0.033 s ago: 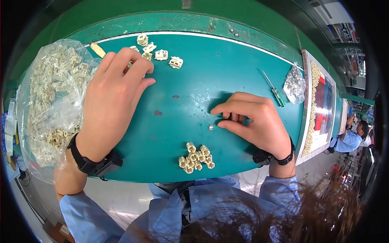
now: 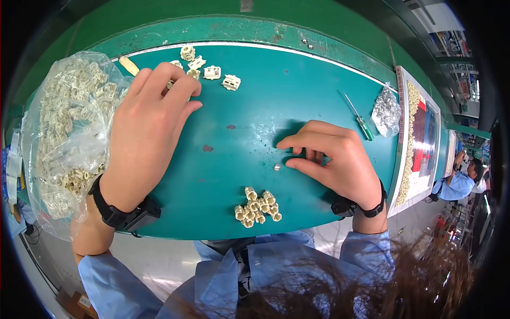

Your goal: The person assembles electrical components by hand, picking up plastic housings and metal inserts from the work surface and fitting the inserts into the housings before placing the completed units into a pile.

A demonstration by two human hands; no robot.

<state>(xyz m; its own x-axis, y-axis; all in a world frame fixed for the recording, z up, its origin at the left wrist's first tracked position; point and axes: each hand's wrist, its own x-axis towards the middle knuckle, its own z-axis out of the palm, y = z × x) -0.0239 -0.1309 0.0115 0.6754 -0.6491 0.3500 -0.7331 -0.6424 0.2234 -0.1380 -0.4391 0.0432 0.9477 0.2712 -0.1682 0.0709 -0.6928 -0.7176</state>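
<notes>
Cream housings by the left hand: at least six cream housings (image 2: 211, 72) at the far left of the green work surface (image 2: 239, 117), some partly hidden by fingers, so the full count cannot be told; two lie apart to the right of the rest
Left hand: one, the left hand (image 2: 146, 119), palm down over the near edge of that group, fingers bent, thumb apart from the index finger – whether anything is grasped cannot be told
Metal piece: one small metal piece (image 2: 277, 167), lying on the surface just beside the right thumb
Right hand: one, the right hand (image 2: 342, 157), fingers curled, thumb and index tips parted, nothing seen between them
Near pile: roughly ten cream tubular pieces (image 2: 252, 204) bunched close to the near edge – they overlap, so the exact number is unclear
Big bag: one clear plastic bag (image 2: 69, 122) left of the left hand, packed with too many cream parts to count
Tan piece: one tan piece (image 2: 128, 65), between bag and housings
Screwdriver: one screwdriver (image 2: 364, 125) with a green handle, beyond the right hand
Small bag: one small clear bag (image 2: 387, 112) of silvery bits, right of the screwdriver
Tray: one white-rimmed tray (image 2: 398, 146) at the right edge, cream parts along its left side
</notes>
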